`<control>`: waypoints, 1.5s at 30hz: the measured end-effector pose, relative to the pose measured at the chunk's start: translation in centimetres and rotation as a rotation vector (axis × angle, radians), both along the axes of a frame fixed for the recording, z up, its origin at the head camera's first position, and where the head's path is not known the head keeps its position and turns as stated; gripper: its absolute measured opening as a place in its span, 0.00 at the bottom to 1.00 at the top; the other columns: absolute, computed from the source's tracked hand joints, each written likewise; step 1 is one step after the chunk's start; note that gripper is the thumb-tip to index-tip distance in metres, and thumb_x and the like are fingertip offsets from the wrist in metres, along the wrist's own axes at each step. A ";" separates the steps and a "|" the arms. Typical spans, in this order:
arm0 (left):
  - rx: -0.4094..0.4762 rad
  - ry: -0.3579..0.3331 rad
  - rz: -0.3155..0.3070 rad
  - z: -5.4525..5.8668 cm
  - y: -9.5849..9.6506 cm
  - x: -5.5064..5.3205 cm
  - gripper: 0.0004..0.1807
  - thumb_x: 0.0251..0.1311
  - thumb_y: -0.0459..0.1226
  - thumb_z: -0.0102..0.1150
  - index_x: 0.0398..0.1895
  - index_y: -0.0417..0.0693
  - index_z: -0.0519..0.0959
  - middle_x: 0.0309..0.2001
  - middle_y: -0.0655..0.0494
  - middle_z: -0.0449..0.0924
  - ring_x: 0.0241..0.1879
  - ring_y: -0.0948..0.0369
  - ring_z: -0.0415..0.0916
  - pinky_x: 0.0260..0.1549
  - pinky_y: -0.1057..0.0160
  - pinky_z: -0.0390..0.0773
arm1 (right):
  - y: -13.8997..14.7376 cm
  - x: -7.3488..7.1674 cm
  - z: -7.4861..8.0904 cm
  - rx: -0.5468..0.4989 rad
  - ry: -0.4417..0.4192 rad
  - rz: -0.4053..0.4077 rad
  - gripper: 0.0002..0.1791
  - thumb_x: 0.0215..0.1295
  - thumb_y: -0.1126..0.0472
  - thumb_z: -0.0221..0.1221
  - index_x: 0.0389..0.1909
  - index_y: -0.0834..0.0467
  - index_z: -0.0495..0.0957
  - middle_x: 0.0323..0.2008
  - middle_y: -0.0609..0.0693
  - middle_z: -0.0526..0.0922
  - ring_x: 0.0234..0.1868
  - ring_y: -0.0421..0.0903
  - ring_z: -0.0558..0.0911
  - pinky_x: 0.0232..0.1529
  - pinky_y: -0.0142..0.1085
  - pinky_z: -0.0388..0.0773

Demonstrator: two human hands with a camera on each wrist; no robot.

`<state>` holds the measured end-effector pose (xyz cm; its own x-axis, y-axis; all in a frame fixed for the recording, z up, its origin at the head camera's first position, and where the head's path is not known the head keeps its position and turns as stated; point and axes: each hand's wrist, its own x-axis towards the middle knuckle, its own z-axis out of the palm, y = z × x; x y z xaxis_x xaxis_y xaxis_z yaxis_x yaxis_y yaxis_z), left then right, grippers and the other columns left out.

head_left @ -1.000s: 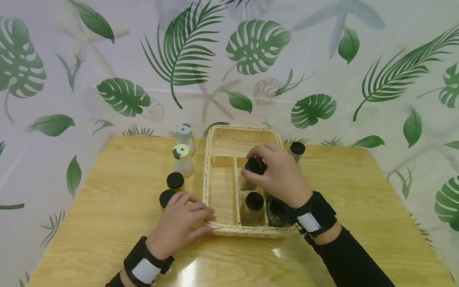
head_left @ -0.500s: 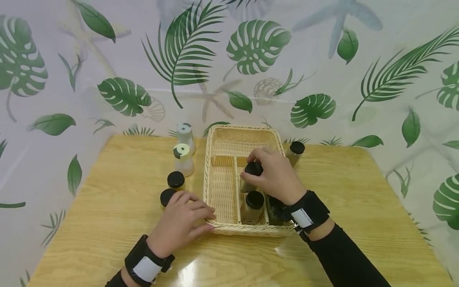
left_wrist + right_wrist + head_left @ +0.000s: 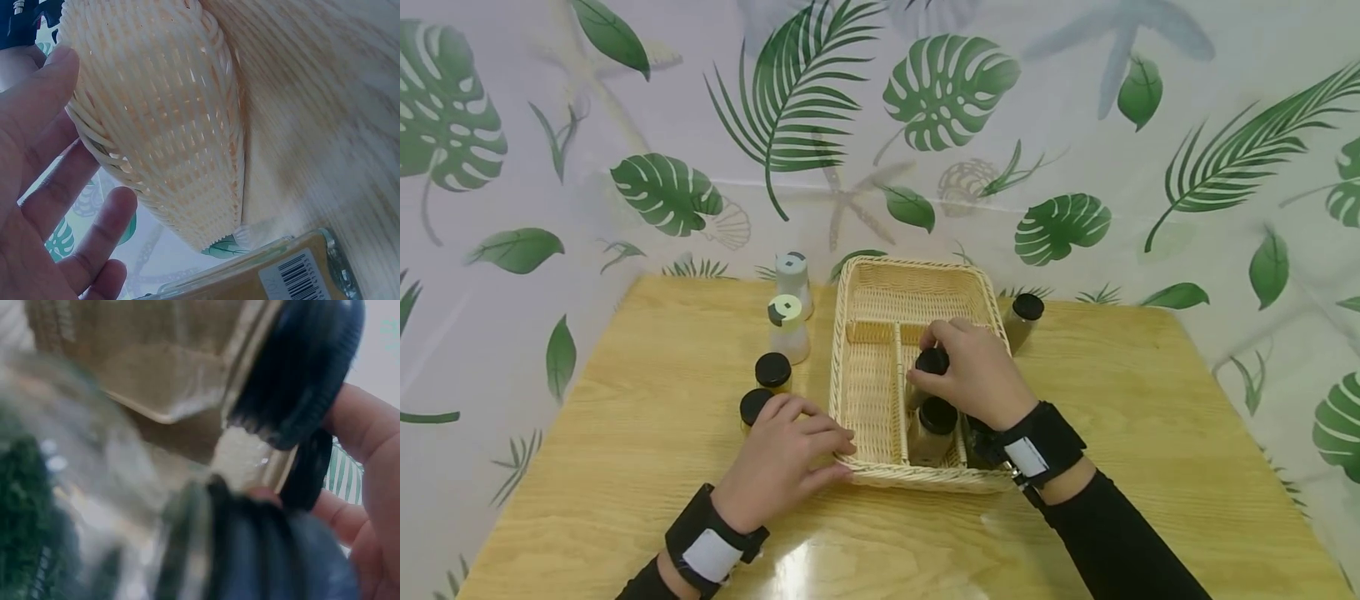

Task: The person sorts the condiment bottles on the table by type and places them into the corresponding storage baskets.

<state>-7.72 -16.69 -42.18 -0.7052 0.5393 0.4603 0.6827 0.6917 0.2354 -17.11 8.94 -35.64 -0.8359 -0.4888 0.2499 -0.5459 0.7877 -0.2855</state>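
Note:
My right hand (image 3: 983, 375) pinches the black lid of a spice jar (image 3: 931, 362) in the basket's middle compartment. Just in front of it stands another black-lidded jar (image 3: 934, 429) with tan contents. Partly hidden under my right wrist, a jar with dark green contents (image 3: 25, 512) occupies the right compartment; its lid blurs across the right wrist view. At the near left corner, my left hand (image 3: 786, 454) holds the rim of the wicker basket (image 3: 917, 477), thumb outside and fingertips over the edge.
Left of the basket stand two black-lidded jars with yellow contents (image 3: 773, 372) and two pale shakers (image 3: 788, 333). Beyond the basket's right side is another black-lidded jar (image 3: 1022, 321). A leaf-patterned cloth (image 3: 955, 183) hangs behind the wooden table (image 3: 1150, 417).
My right hand has brought the pinched jar down and nearer, right behind the other jar in the middle compartment. My left hand stays on the basket corner. The head view has shifted slightly.

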 end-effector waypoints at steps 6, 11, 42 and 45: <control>0.004 -0.010 -0.013 -0.1 0.0 0.2 0.13 0.49 0.56 0.66 0.34 0.63 0.83 0.39 0.70 0.81 0.43 0.61 0.67 0.51 0.51 0.63 | 0.0 0.3 -0.6 0.051 -0.052 0.016 0.20 0.48 0.45 0.69 0.34 0.52 0.75 0.29 0.47 0.76 0.26 0.42 0.72 0.24 0.35 0.71; 0.005 -0.007 0.000 -0.1 0.1 0.0 0.13 0.49 0.57 0.65 0.34 0.64 0.83 0.40 0.71 0.81 0.45 0.62 0.67 0.53 0.52 0.62 | 0.0 0.1 -0.7 0.076 -0.036 0.003 0.20 0.48 0.43 0.68 0.34 0.51 0.75 0.27 0.45 0.74 0.25 0.42 0.71 0.23 0.37 0.70; 0.011 0.033 -0.010 0.0 -0.1 -0.1 0.13 0.51 0.57 0.64 0.35 0.64 0.84 0.41 0.70 0.81 0.44 0.61 0.68 0.51 0.51 0.63 | 2.6 0.6 2.0 0.018 0.015 -0.005 0.15 0.58 0.43 0.62 0.36 0.51 0.79 0.31 0.47 0.78 0.29 0.44 0.75 0.27 0.40 0.74; 0.009 0.040 -0.012 0.1 -0.1 -0.3 0.13 0.50 0.57 0.64 0.35 0.64 0.83 0.41 0.70 0.81 0.44 0.61 0.68 0.51 0.51 0.63 | 4.5 -0.5 2.8 0.026 0.008 -0.056 0.17 0.60 0.43 0.61 0.39 0.52 0.79 0.33 0.48 0.78 0.31 0.46 0.76 0.29 0.42 0.74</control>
